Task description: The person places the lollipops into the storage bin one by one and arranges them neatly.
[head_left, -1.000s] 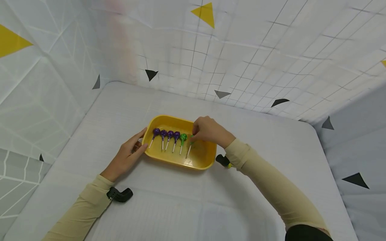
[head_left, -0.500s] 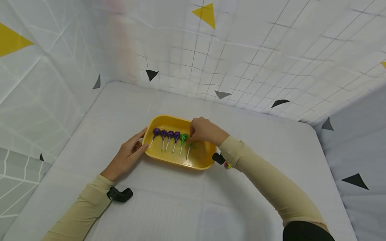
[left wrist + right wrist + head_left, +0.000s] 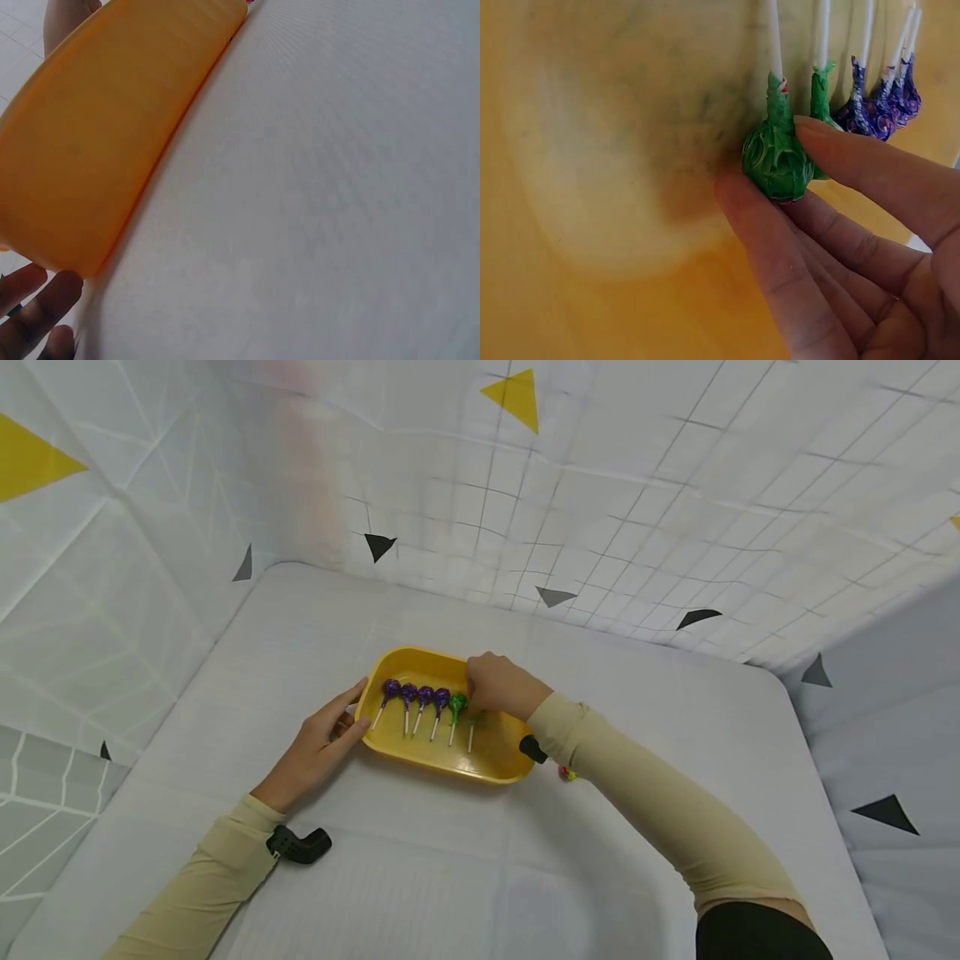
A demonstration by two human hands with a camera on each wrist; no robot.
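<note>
A yellow tray [image 3: 442, 767] sits on the white-covered table and holds a row of lollipops. Several purple lollipops [image 3: 425, 696] lie at its left, followed by a green lollipop [image 3: 458, 704]. My right hand [image 3: 504, 685] reaches into the tray and pinches a second green lollipop [image 3: 775, 161] by its wrapped head, between thumb and index finger. In the head view that head is hidden behind the hand and mainly the stick shows. My left hand [image 3: 311, 747] touches the tray's left end from outside, with the fingers extended, not wrapped round it.
A small red and yellow wrapped thing [image 3: 567, 773] lies right of the tray, partly covered by the right sleeve [image 3: 615, 777]. A gridded white wall [image 3: 600, 510] rises behind the table [image 3: 420, 877].
My right hand has moved left with the green lollipop, toward the other green one. The lollipop's stick has turned closer in line with the row. The left hand and tray stay put.
</note>
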